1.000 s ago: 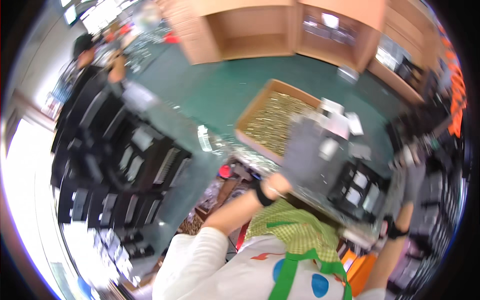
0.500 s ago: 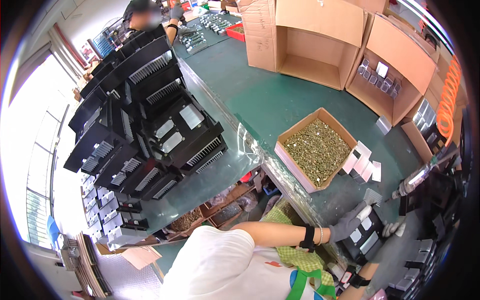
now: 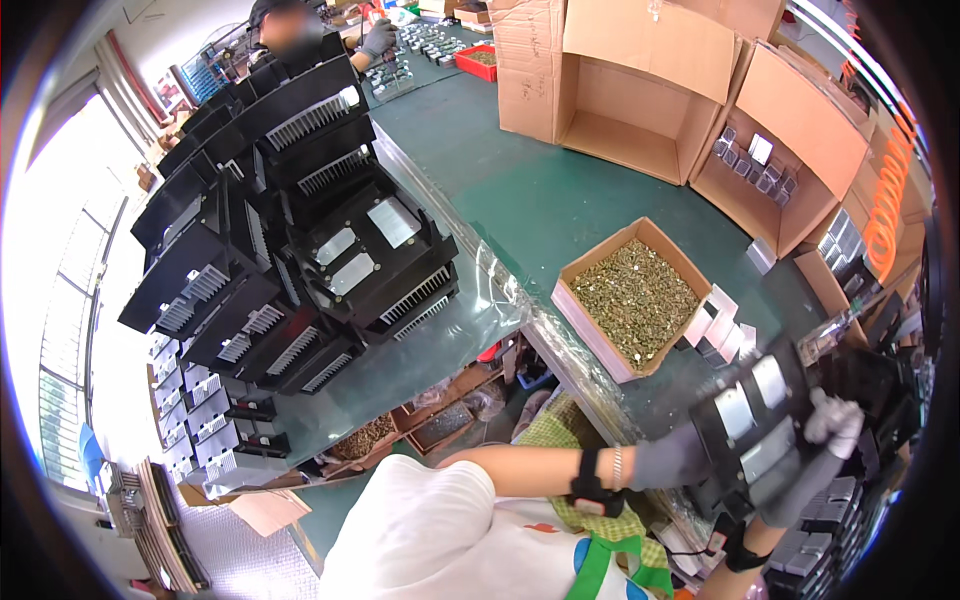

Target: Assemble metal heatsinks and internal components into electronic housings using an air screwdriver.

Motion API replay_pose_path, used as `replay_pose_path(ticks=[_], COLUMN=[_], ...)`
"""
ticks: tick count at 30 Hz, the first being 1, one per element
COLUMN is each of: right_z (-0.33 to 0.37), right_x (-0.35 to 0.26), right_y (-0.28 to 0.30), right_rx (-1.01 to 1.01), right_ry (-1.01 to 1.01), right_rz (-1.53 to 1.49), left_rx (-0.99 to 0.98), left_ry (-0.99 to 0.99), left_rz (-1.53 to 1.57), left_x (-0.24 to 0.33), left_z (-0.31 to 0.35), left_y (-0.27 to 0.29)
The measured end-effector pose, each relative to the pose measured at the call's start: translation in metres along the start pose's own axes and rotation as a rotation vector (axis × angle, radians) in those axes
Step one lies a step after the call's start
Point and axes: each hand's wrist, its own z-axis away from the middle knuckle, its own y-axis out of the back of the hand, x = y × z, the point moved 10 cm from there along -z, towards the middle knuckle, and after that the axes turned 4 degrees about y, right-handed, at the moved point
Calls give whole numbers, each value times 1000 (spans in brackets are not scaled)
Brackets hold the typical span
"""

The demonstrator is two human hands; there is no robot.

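Note:
A black metal housing (image 3: 750,425) with several silver plates on its face is raised and tilted at the right front of the bench. My grey-gloved left hand (image 3: 675,457) grips its left side; the fingertips are hidden behind it. Beside the housing's right edge is my gloved right hand (image 3: 833,420), its fingers bent and smeared by motion, so I cannot tell whether it holds the edge. The right glove's cuff crosses in front of the housing's lower corner. Just beyond them, a power screwdriver (image 3: 826,336) shows partly behind the housing.
A carton of small brassy screws (image 3: 635,300) stands on the green bench, with white small boxes (image 3: 722,325) beside it. Open cardboard boxes (image 3: 630,105) line the back. Stacked black housings (image 3: 330,240) fill the left side. An orange coiled hose (image 3: 885,225) hangs right. A co-worker's gloved hand (image 3: 380,38) is far off.
The black housing has come up off the bench and tilted, with my left hand on it. My right hand has moved up and right. The co-worker's hand has shifted right and lower.

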Motion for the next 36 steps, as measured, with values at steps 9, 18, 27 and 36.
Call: replay_pose_path(ticks=[9,18,27,36], right_z=[112,144,158,17], right_x=[-52,-38,-12,8], right_y=[-264,-424,-477,-309], right_rx=[-1254,-1444,-1518,-1184], right_ry=[1129,1211,1128,794], right_rz=[953,430,474,816], left_rx=[386,549,602,608], left_ry=[-248,-597,-416,-253], left_rz=[-84,306,279,242], left_x=[137,197,150,115], left_z=[159,203,191,156], left_y=[74,96,114,111])
